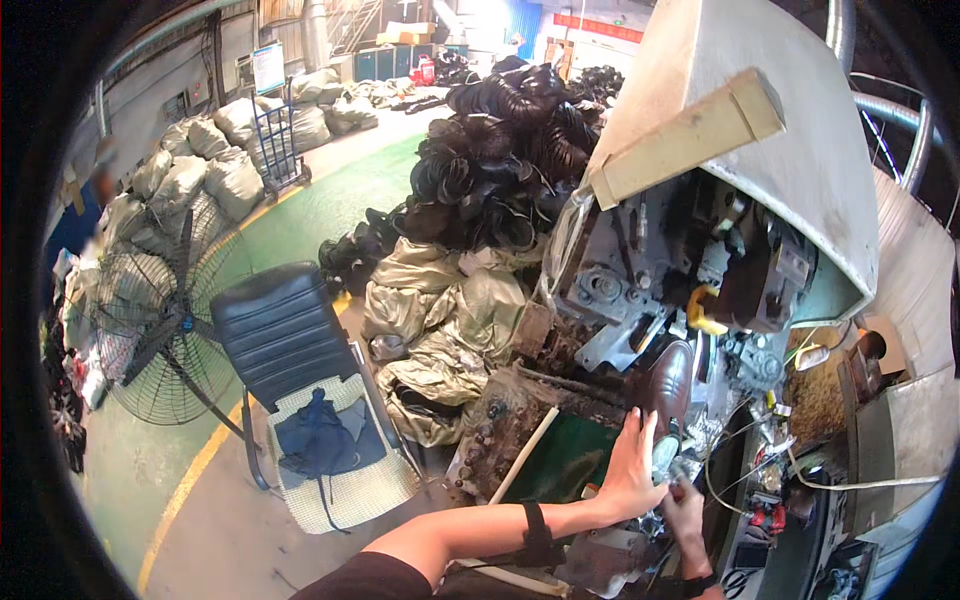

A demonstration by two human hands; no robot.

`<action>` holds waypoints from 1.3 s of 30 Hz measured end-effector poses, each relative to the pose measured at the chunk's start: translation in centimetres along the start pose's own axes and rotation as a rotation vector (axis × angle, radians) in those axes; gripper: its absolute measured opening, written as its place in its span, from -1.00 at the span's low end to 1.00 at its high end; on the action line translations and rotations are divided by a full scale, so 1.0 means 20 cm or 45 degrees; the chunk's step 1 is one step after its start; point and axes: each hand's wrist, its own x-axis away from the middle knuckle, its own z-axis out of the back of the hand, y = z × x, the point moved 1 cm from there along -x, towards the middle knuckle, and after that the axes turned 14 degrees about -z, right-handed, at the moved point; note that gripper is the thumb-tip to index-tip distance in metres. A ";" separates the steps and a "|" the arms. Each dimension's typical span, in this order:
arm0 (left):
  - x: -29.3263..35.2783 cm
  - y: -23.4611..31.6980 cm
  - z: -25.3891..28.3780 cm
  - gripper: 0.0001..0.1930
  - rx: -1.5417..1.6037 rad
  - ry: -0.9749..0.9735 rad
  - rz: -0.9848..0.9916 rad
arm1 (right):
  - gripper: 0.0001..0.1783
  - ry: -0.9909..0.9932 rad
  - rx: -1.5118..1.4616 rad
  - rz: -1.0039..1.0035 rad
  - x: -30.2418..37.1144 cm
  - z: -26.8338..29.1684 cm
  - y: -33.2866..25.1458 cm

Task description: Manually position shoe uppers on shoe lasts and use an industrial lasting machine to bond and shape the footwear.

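Observation:
A brown leather shoe [670,385] points its toe into the machine [620,290] on the right, with a pale greenish shape [664,455], perhaps a shoe last, showing at its heel end. My left hand [630,470] grips the rear of the shoe, its fingers lying along the left side and its thumb near the heel. Just below the heel, my right hand [685,512] is closed with curled fingers. Whatever it may hold is hidden. Dark bands circle both wrists.
A pale hood [780,130] overhangs the machine. Left of it stand a black chair [275,325] with cloth on its seat and a large fan [170,320]. Sacks [440,300] and a heap of dark curved pieces [500,150] lie beyond. A hose [870,484] crosses the cluttered right side.

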 end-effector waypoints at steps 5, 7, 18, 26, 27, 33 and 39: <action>-0.01 -0.04 -0.01 0.13 0.037 -0.027 -0.013 | -0.80 0.092 0.200 0.166 0.03 0.01 -0.03; 0.00 -0.05 -0.02 0.13 0.038 -0.028 -0.016 | -0.81 0.193 0.117 0.186 0.04 0.04 -0.05; 0.03 -0.06 -0.06 0.13 0.010 -0.002 0.012 | -0.64 0.191 0.288 0.034 0.02 0.00 0.05; 0.03 -0.05 -0.05 0.12 -0.007 0.001 0.001 | -0.65 0.210 0.228 0.166 0.03 0.02 0.04; 0.03 -0.06 -0.06 0.11 -0.009 -0.002 0.010 | -0.65 0.206 0.241 0.170 0.03 0.02 0.04; 0.04 -0.07 -0.07 0.07 0.004 0.055 -0.016 | -0.63 0.153 0.132 0.130 0.01 0.01 0.06; 0.04 -0.07 -0.06 0.07 -0.003 0.039 -0.022 | -0.62 0.210 0.212 0.179 0.04 0.02 0.02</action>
